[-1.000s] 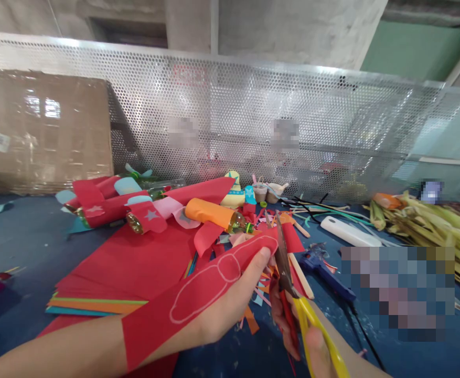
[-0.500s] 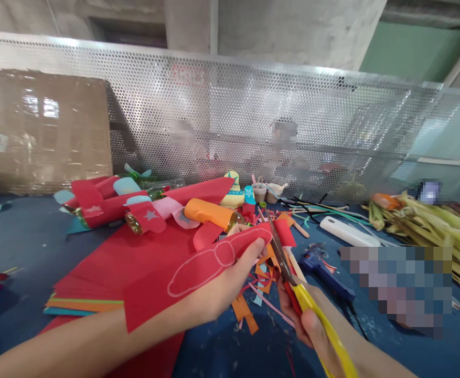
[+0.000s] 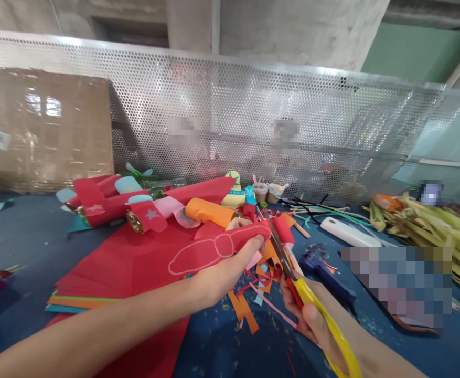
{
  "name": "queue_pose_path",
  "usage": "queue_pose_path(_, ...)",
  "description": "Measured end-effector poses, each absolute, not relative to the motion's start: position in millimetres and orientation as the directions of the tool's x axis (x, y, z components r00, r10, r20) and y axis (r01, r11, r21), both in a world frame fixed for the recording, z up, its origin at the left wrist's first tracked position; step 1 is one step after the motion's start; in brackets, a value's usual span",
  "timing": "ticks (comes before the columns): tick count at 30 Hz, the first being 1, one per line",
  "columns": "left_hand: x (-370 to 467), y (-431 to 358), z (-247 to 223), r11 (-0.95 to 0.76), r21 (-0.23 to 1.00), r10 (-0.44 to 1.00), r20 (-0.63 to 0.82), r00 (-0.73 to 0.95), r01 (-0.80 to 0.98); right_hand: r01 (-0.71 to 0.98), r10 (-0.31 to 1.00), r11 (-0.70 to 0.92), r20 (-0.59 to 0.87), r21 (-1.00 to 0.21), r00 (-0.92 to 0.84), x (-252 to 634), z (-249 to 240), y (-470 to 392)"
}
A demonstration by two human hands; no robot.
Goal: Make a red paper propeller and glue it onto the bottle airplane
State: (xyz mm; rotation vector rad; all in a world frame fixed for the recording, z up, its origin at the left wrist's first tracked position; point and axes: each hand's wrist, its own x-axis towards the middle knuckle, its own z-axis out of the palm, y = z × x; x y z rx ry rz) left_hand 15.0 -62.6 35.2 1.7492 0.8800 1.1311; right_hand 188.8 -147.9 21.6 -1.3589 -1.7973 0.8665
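My left hand (image 3: pixel 224 275) pinches a strip of red paper (image 3: pixel 200 254) near its right end, thumb on top. A pale outline of joined rounded shapes is drawn on the paper. My right hand (image 3: pixel 306 310) grips a pair of scissors (image 3: pixel 298 286) with yellow and red handles. Their blades are slightly apart at the paper's right end, close to my left thumb. Whether they touch the paper I cannot tell. Beneath my left arm lies a stack of red paper (image 3: pixel 111 252), with orange, green and blue sheets at its edge.
Paper-wrapped rolls (image 3: pixel 111 202) and an orange roll (image 3: pixel 210 211) lie behind my hands. Orange scraps (image 3: pixel 243 310) litter the blue table. To the right are a blue glue gun (image 3: pixel 328 278), a white tool (image 3: pixel 350 232) and dry husks (image 3: pixel 422 226). A perforated metal screen (image 3: pixel 230 105) stands behind.
The red paper in my left hand has turned slightly, its left end now higher and farther back. My left forearm has shifted up a little. The scissors remain at the paper's right end.
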Motion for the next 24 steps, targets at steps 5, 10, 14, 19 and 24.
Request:
queue_pose_path(5, 16, -62, 35, -0.442, 0.892, 0.862, 0.391, 0.321, 0.099, 0.492, 0.967, 0.234, 0.147, -0.839, -0.208, 188, 19, -146)
queue_pose_path(10, 12, -59, 30, -0.460, 0.884, 0.842, 0.403, 0.358, 0.086, 0.484, 0.959, 0.259, 0.163, -0.836, -0.232, 188, 19, -141)
queue_pose_path(14, 9, -54, 25, -0.476, 0.876, 0.827, 0.417, 0.377, 0.076, 0.507, 0.960, 0.256, 0.158, -0.823, -0.229, 191, 19, -139)
queue_pose_path(19, 10, -51, 31, -0.447, 0.890, 0.852, 0.392, 0.348, 0.092, 0.498, 0.966, 0.235, 0.142, -0.835, -0.217, 193, 18, -140)
queue_pose_path(24, 13, -50, 38, -0.381, 0.922, 0.905, 0.358, 0.228, 0.065, 0.473, 0.964, 0.236, 0.142, -0.849, -0.226, 195, 18, -141)
